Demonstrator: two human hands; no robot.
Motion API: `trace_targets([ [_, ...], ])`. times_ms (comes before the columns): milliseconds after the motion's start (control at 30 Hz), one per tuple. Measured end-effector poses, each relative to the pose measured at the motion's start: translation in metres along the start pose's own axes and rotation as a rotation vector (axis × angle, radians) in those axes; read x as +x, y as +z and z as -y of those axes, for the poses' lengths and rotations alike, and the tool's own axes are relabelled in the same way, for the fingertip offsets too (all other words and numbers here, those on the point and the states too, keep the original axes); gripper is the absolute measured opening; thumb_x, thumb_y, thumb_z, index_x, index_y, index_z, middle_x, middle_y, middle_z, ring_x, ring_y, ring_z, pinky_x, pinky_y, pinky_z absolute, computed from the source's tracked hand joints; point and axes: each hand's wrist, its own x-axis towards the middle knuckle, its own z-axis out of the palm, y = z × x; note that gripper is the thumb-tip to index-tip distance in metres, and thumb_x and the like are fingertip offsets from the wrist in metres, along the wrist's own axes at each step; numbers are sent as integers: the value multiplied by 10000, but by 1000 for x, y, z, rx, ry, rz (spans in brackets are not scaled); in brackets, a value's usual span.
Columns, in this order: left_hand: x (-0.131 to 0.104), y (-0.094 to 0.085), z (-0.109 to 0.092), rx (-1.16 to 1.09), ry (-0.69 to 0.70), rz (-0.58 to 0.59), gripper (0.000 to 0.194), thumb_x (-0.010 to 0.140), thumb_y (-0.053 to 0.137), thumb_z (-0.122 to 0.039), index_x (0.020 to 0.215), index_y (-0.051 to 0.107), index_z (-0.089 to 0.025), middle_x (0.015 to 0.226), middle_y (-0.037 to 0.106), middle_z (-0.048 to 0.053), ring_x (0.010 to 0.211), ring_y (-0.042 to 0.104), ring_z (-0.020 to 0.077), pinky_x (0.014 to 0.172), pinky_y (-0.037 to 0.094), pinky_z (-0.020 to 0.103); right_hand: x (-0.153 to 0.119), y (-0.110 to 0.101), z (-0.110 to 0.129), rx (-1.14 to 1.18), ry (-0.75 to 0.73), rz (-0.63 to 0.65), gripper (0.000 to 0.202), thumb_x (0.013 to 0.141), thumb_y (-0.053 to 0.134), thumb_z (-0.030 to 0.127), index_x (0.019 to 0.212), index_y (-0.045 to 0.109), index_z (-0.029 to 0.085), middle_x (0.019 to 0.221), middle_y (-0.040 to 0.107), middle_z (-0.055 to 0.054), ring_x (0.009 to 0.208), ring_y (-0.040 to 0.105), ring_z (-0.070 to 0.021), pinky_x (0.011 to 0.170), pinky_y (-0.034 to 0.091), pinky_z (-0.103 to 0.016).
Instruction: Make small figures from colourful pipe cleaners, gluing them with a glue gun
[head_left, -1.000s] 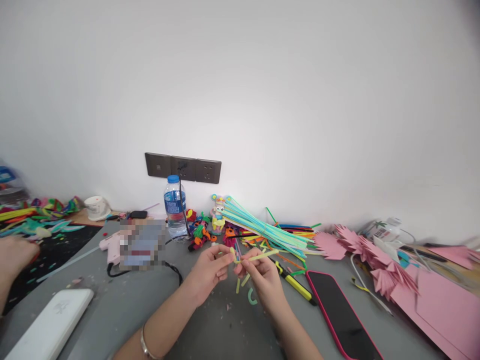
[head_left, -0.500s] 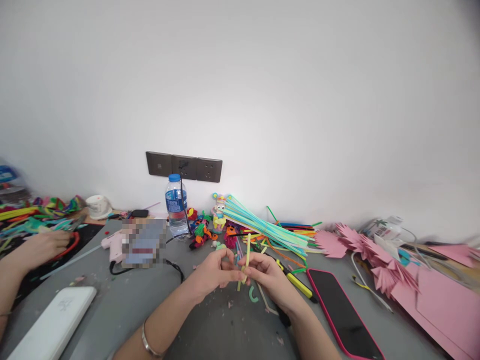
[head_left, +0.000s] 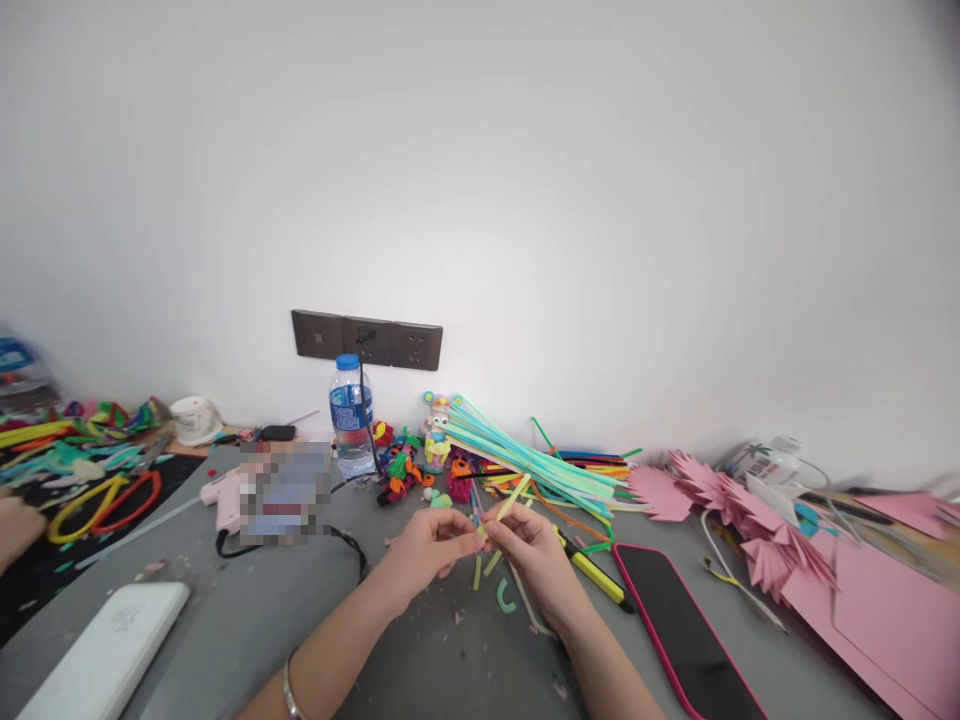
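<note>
Well, both hands are busy with one thin yellow stick [head_left: 515,495]. It is right where the fingers meet, and its free end pokes up toward one o'clock. The right hand [head_left: 531,556] grips it between thumb and finger. The left hand [head_left: 429,552] is pinched shut on its low end.

Now count the clock from those hands. At ten is a water bottle [head_left: 349,415] with a blue cap. Its blue label has white writing, too small to read. At eleven, nearer, stands a little toy figure [head_left: 436,440]. At one lies a bunch of blue-green sticks [head_left: 525,450]. Near three there's a yellow and black cutter [head_left: 598,577], and far off at three, a white pack [head_left: 765,462] with dark letters, too blurry to read. At four is a phone [head_left: 686,630] with a pink edge and a dark screen. Between eight and nine, a flat white block [head_left: 105,655] has a grey mark; I can't tell what it shows.
</note>
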Motion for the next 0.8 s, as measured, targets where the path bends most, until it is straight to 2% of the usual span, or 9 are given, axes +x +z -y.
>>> trace_targets([
  [200, -7, 1, -8, -37, -49, 97, 363, 714, 711, -508, 708, 610, -160, 500, 372, -76, 458, 286, 63, 465, 174, 232, -2, -4, 6, -45, 15, 91, 233, 745, 754, 397, 808, 700, 179, 642, 638, 5, 553, 557, -117, 552, 444, -232],
  [333, -9, 0, -16, -101, -85, 144, 359, 692, 733, -484, 687, 577, -161, 510, 391, -72, 456, 298, 58, 466, 182, 231, -3, -8, 12, -35, 44, 204, 222, 776, 732, 373, 890, 707, 184, 734, 696, -25, 634, 616, -143, 638, 480, -265],
  [567, -7, -2, -17, -90, -108, 149, 357, 692, 716, -471, 692, 518, -173, 533, 419, -74, 462, 330, 59, 469, 233, 214, -1, -5, 11, -61, -13, 159, 188, 773, 734, 365, 811, 716, 182, 755, 668, -23, 660, 560, -136, 645, 440, -248],
  [667, -5, -3, -13, 29, 6, 118, 330, 756, 655, -478, 725, 541, -169, 562, 432, -67, 479, 347, 67, 483, 260, 213, 0, -3, 9, -80, -21, 102, 209, 748, 749, 388, 795, 711, 188, 747, 644, -17, 648, 524, -137, 627, 419, -248],
  [800, 0, -4, -6, 237, 247, -48, 230, 786, 636, -390, 775, 592, -164, 699, 547, -23, 587, 456, 97, 536, 329, 211, 1, -2, 6, -87, -28, 23, 233, 749, 744, 406, 793, 700, 181, 704, 598, -4, 622, 479, -129, 606, 391, -243],
])
